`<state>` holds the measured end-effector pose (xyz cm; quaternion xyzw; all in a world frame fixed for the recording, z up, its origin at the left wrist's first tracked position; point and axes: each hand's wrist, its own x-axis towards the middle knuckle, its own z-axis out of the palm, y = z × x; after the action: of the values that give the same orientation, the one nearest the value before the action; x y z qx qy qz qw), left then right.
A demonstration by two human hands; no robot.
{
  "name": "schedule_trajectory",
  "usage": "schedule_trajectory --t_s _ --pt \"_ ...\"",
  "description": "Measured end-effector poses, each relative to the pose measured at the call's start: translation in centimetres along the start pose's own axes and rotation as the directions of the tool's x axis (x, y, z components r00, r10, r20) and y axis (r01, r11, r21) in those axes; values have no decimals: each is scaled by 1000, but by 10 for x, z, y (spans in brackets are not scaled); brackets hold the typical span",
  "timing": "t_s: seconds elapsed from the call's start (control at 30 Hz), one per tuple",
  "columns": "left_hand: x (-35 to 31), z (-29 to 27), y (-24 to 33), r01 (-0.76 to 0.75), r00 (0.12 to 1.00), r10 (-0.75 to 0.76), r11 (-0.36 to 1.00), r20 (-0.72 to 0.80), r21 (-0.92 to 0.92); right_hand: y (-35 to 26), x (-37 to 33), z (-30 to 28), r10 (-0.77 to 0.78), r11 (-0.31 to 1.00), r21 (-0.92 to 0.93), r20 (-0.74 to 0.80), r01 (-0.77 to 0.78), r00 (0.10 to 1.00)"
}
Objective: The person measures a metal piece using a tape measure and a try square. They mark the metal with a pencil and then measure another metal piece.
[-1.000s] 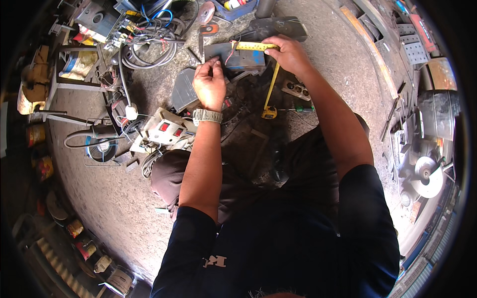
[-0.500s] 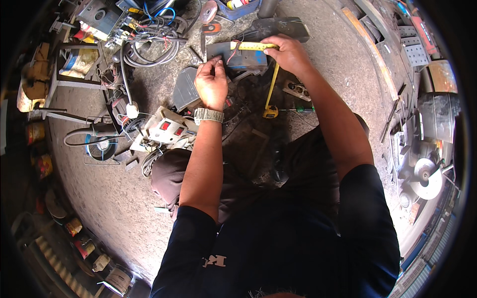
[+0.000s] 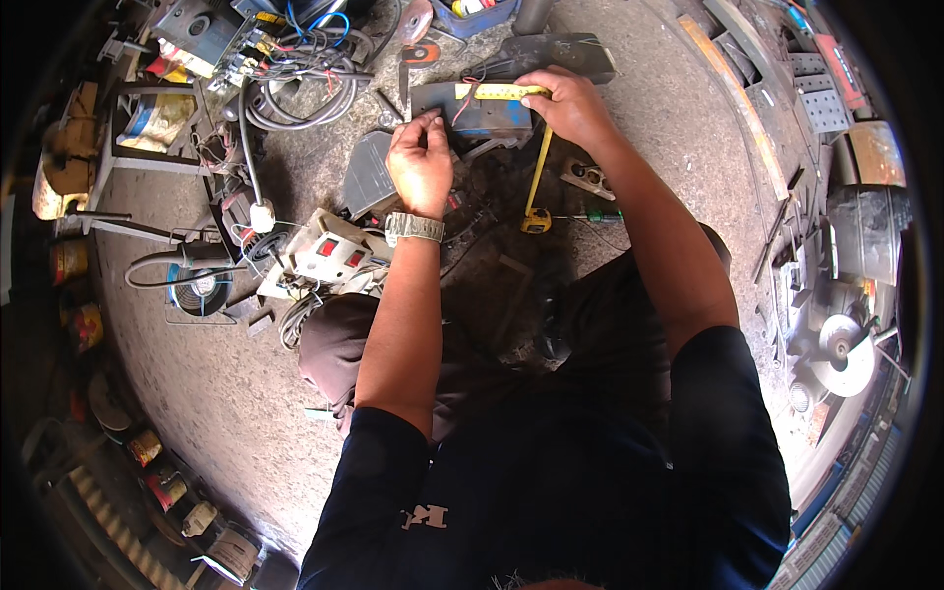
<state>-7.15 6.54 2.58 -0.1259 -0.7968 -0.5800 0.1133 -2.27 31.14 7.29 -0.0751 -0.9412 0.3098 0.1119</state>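
Observation:
A dark metal piece with a blue face (image 3: 492,120) lies in front of me. Across its top runs the yellow blade of a tape measure (image 3: 500,91), pinched near the piece's right end between the thumb and fingers of my right hand (image 3: 572,106). From there the blade bends down to its yellow and black case (image 3: 536,220), below the piece. My left hand (image 3: 421,162) has its fingertips closed together at the piece's left end; whatever they may hold is too small to make out. A thin reddish wire (image 3: 463,106) loops over the piece, beside the blade's end.
Left stand a power strip with red switches (image 3: 344,253), coiled grey cable (image 3: 315,106) and a small blue fan (image 3: 200,290). Beyond the piece are a dark flat plate (image 3: 560,59), an orange-handled tool (image 3: 421,54) and a blue tray (image 3: 477,18). A perforated block (image 3: 587,177) lies right.

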Motion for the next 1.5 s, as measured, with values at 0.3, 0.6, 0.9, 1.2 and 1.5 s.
schedule_trajectory --t_s 0.3,0.6,0.9,1.2,1.5 --pt "0 0 3 7 1000 -7 1000 -2 -10 -2 0 0 31 999 -31 11 -31 999" --pt "-1 -1 7 14 1000 -14 1000 -9 -10 -4 -1 -3 6 999 -35 4 -6 1000" --pt "-2 0 10 21 999 -22 999 -36 -31 -13 -3 -7 23 1000 6 3 -23 1000" --pt "-2 3 9 -19 997 17 999 -70 -29 -7 -1 -6 -2 1000 -8 -4 2 1000" --pt "-3 4 7 -44 997 44 999 -65 0 -3 -1 -3 -18 999 39 -6 18 1000"
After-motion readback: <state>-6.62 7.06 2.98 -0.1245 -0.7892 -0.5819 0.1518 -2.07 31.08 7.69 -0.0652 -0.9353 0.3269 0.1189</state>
